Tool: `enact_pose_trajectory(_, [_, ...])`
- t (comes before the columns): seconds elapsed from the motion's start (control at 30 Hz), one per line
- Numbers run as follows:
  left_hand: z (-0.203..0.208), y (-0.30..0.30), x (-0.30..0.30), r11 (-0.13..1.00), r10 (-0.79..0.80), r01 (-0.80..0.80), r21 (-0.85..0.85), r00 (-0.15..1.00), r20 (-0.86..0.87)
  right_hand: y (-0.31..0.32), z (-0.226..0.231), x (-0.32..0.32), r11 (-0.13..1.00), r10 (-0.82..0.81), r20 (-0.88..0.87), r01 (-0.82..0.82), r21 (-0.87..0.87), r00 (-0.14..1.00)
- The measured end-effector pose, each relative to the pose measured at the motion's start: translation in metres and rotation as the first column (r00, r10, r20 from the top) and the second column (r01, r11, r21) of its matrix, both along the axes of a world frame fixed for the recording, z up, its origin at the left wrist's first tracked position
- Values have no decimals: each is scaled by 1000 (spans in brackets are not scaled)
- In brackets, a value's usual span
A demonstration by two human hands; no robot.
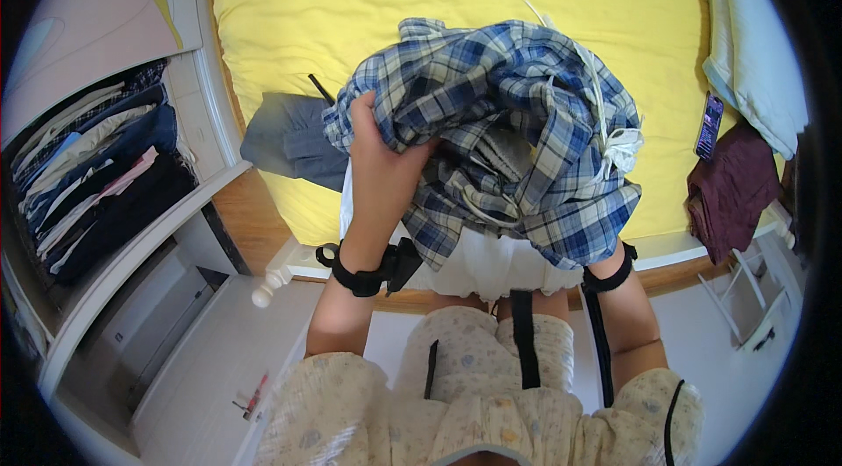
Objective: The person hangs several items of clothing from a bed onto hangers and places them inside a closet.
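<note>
A blue, black and cream plaid garment (500, 106) is bunched up in front of me over the near edge of the bed. A white cord tied in a bow (621, 150) hangs on its right side. My left hand (386, 150) grips the garment's left part, with the thumb up on the outside and the fingers tucked into the folds. My right hand is out of sight inside or beneath the cloth on the right; only the wrist shows, so its fingers cannot be judged. Below the garment some white fabric (491, 269) shows.
Yellow bedding (351, 1) covers the bed. Dark grey-blue clothing (294, 137) lies to the left. At right are a phone (709, 126), maroon cloth (732, 190) and a pale pillow (759, 45). Folded clothes (96, 168) fill a shelf at left. A white bedpost knob (267, 291) sticks out.
</note>
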State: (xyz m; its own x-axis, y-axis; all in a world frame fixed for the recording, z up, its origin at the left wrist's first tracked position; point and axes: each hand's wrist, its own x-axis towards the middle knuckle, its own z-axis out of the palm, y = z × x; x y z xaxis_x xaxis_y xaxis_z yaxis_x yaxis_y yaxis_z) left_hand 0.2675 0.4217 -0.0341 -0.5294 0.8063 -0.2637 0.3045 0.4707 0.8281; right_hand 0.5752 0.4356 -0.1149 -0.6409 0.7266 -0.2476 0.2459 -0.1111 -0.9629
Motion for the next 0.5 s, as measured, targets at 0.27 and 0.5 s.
enact_pose_trajectory(0.27, [49, 5, -54, 979, 121, -205, 20, 497, -859, -11, 13, 14, 998, -57, 49, 58, -6, 997])
enact_pose_trajectory(0.5, [38, -8, -42, 989, -138, 122, -88, 968, -211, -19, 24, 22, 996, -86, 86, 87, -5, 993])
